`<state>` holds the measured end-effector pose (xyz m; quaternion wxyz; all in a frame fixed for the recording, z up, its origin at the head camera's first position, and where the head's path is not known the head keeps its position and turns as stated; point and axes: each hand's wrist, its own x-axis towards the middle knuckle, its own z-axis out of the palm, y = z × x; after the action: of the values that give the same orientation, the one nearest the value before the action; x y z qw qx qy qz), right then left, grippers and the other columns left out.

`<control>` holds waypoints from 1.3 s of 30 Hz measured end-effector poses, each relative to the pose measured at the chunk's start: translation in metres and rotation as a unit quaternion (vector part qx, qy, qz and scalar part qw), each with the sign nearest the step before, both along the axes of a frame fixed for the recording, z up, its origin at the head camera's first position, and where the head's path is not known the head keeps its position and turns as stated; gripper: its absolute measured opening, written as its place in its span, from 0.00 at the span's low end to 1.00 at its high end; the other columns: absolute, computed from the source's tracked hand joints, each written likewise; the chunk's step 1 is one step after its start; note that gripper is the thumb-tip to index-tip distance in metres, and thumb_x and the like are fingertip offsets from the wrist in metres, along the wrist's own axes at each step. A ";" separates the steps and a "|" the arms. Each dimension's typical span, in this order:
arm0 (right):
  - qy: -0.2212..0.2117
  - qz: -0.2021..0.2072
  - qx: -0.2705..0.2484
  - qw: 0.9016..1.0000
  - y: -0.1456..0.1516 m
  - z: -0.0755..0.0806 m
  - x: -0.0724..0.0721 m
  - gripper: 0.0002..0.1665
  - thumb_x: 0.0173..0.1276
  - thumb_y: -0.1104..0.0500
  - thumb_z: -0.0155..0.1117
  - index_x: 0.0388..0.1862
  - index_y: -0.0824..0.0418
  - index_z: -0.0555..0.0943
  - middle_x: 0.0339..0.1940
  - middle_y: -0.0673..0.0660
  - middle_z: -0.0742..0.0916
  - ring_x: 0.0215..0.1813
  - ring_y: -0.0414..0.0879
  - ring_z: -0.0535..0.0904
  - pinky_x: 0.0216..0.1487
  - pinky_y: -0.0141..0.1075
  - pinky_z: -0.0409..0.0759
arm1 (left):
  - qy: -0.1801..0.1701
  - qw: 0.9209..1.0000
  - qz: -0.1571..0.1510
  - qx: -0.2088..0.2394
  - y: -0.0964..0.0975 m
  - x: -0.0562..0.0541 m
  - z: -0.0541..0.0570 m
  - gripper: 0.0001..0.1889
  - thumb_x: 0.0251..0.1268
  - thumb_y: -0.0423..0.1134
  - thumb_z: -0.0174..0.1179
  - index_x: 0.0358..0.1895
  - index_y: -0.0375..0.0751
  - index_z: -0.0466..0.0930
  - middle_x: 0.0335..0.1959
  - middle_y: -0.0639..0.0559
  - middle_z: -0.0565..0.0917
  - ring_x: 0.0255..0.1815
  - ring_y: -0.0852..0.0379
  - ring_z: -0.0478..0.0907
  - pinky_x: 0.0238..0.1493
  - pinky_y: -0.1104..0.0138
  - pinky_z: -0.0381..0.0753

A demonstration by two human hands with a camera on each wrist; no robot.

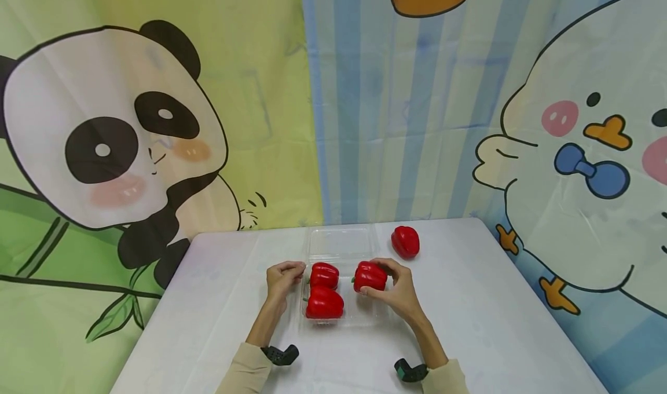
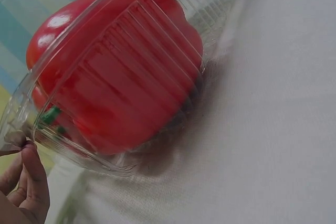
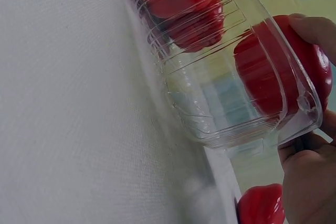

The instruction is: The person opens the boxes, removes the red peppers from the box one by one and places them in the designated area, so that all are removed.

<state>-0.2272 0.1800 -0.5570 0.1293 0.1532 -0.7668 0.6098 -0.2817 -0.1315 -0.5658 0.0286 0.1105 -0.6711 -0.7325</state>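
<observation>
A clear plastic container (image 1: 361,318) lies open on the table, two red bell peppers in its left half: one at the back (image 1: 324,275) and one at the front (image 1: 325,303). My left hand (image 1: 283,281) pinches the container's left rim, as the left wrist view shows at its fingertips (image 2: 32,156). With my right hand (image 1: 400,289) I grip a third red bell pepper (image 1: 370,277), thumb in front and fingers behind, at the right half of the container. Through the clear wall in the right wrist view, this held pepper (image 3: 262,69) appears high, near the rim.
Hinged back from the container is its clear lid (image 1: 341,243), flat on the table. Another red bell pepper (image 1: 405,242) lies behind and to the right, outside the container. The white table (image 1: 495,324) ends at a patterned curtain (image 1: 271,150) at the back.
</observation>
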 end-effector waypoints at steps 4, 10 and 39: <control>0.005 -0.003 -0.006 1.000 0.000 -0.001 -0.001 0.38 0.58 0.60 0.87 0.68 0.62 0.83 0.62 0.61 0.90 0.61 0.57 0.85 0.62 0.31 0.86 | -0.002 1.000 0.001 -0.001 0.001 -0.001 0.000 0.14 0.70 0.31 0.73 0.51 0.22 0.89 0.28 0.52 0.91 0.25 0.64 0.82 0.31 0.74 0.86; 0.000 -0.012 -0.009 1.000 -0.002 -0.001 -0.001 0.38 0.57 0.59 0.88 0.67 0.58 0.84 0.62 0.61 0.90 0.62 0.57 0.84 0.62 0.31 0.85 | -0.008 1.000 0.008 -0.003 0.002 -0.001 0.000 0.13 0.69 0.32 0.74 0.50 0.24 0.90 0.28 0.51 0.92 0.25 0.64 0.83 0.31 0.74 0.86; 0.011 -0.028 -0.009 1.000 -0.002 -0.001 0.002 0.38 0.56 0.59 0.88 0.66 0.56 0.84 0.62 0.60 0.90 0.60 0.54 0.85 0.63 0.30 0.85 | -0.004 1.000 0.019 -0.007 0.004 0.000 0.000 0.11 0.69 0.31 0.74 0.48 0.24 0.91 0.29 0.53 0.92 0.26 0.65 0.83 0.31 0.75 0.86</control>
<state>-0.2252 0.1779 -0.5579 0.1556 0.1371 -0.7640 0.6110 -0.2819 -0.1275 -0.5655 0.0406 0.1266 -0.6738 -0.7268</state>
